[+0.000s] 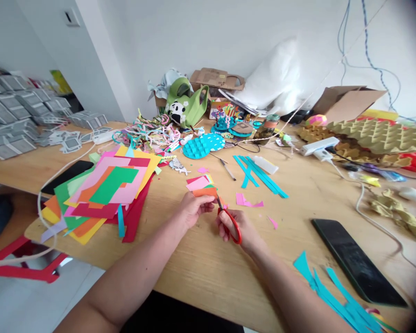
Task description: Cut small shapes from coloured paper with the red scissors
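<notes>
My left hand (192, 209) pinches a small piece of orange paper (205, 191) above the wooden table. Red-handled scissors (235, 226) are gripped in my right hand (230, 224), their blades at the right edge of the orange paper. Just beyond lie small pink, red and green paper pieces (197, 183). Pink paper scraps (244, 200) are scattered to the right of the scissors. To the left, a loose pile of coloured paper sheets (104, 185) is topped by a green piece. Blue paper strips (260, 175) lie crossed farther back on the right.
A dark phone (357, 261) and more blue strips (333, 296) lie at right front. Behind are blue card discs (203, 145), a pen (228, 169), a white bottle (265, 164), a green panda bag (185, 104) and egg trays (381, 134). White cables cross both sides.
</notes>
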`<state>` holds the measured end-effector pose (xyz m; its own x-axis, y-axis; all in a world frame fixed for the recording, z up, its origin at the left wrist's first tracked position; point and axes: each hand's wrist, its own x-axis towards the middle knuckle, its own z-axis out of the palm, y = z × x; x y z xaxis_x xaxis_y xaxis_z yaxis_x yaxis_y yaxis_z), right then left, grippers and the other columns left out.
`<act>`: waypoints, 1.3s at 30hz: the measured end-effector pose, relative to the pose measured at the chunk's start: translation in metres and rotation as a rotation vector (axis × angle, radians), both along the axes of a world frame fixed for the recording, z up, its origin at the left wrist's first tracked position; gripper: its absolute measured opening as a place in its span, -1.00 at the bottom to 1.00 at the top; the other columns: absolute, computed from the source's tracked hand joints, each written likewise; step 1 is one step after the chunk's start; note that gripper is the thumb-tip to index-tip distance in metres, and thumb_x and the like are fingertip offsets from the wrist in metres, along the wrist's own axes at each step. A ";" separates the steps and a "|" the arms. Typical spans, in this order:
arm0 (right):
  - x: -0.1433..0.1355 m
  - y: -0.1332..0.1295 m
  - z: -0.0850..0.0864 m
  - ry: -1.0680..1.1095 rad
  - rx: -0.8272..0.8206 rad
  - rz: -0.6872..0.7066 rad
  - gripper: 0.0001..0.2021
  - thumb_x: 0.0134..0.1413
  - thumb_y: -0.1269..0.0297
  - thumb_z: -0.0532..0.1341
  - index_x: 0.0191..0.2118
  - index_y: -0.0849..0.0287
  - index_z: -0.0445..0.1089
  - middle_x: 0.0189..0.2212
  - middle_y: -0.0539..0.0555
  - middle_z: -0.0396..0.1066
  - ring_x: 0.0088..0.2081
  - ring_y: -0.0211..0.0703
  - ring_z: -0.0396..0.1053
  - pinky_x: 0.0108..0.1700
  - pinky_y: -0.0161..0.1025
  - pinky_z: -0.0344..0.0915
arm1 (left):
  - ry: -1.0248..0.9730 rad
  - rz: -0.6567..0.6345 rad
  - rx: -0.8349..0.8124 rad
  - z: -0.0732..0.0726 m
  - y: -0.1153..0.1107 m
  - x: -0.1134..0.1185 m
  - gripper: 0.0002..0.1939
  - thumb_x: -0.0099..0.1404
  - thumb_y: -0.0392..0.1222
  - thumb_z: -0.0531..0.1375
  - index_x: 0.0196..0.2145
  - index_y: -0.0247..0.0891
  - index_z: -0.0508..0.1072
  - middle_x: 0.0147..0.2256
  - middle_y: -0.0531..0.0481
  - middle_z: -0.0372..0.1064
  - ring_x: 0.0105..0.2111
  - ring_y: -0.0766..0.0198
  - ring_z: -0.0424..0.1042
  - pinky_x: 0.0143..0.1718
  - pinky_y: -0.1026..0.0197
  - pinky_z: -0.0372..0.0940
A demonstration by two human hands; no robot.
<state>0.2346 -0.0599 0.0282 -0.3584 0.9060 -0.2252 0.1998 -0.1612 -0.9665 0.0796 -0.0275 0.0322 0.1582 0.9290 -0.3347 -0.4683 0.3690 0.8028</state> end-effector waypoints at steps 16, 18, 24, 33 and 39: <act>0.002 0.000 0.008 -0.028 0.050 0.078 -0.45 -0.10 -0.28 0.17 -0.57 0.20 0.24 -0.69 0.03 0.35 -0.67 -0.31 0.27 -0.61 -0.38 0.13 | 0.111 -0.051 0.078 0.005 0.001 -0.004 -0.80 -0.15 -0.31 0.34 -0.48 -0.41 0.48 -0.53 -0.06 0.44 -0.61 0.40 0.33 -0.50 0.28 0.27; 0.002 0.000 0.008 -0.034 0.052 0.083 -0.44 -0.10 -0.30 0.15 -0.57 0.21 0.24 -0.69 0.03 0.35 -0.67 -0.31 0.26 -0.62 -0.38 0.13 | 0.119 -0.064 0.083 0.006 0.001 -0.005 -0.80 -0.15 -0.31 0.34 -0.49 -0.40 0.48 -0.54 -0.05 0.43 -0.61 0.40 0.33 -0.50 0.27 0.27; 0.003 0.000 0.008 -0.055 0.044 0.092 -0.46 -0.11 -0.27 0.19 -0.57 0.21 0.24 -0.68 0.03 0.34 -0.68 -0.31 0.26 -0.63 -0.39 0.11 | 0.138 -0.085 0.082 0.008 0.001 -0.006 -0.80 -0.16 -0.32 0.33 -0.48 -0.41 0.48 -0.55 -0.04 0.43 -0.61 0.39 0.33 -0.52 0.29 0.26; 0.003 0.001 0.008 -0.041 0.019 0.098 -0.47 -0.19 -0.25 0.25 -0.58 0.20 0.23 -0.70 0.02 0.32 -0.69 -0.30 0.25 -0.64 -0.37 0.11 | 0.137 -0.110 0.093 0.010 0.001 -0.007 -0.79 -0.15 -0.29 0.32 -0.48 -0.41 0.48 -0.56 -0.03 0.43 -0.63 0.41 0.31 -0.54 0.31 0.24; 0.002 0.001 0.009 -0.037 0.021 0.093 -0.48 -0.20 -0.23 0.27 -0.55 0.21 0.25 -0.69 0.02 0.34 -0.68 -0.31 0.26 -0.63 -0.38 0.11 | 0.146 -0.100 0.096 0.011 0.000 -0.006 -0.80 -0.17 -0.29 0.32 -0.51 -0.42 0.45 -0.57 -0.01 0.41 -0.64 0.41 0.31 -0.57 0.31 0.21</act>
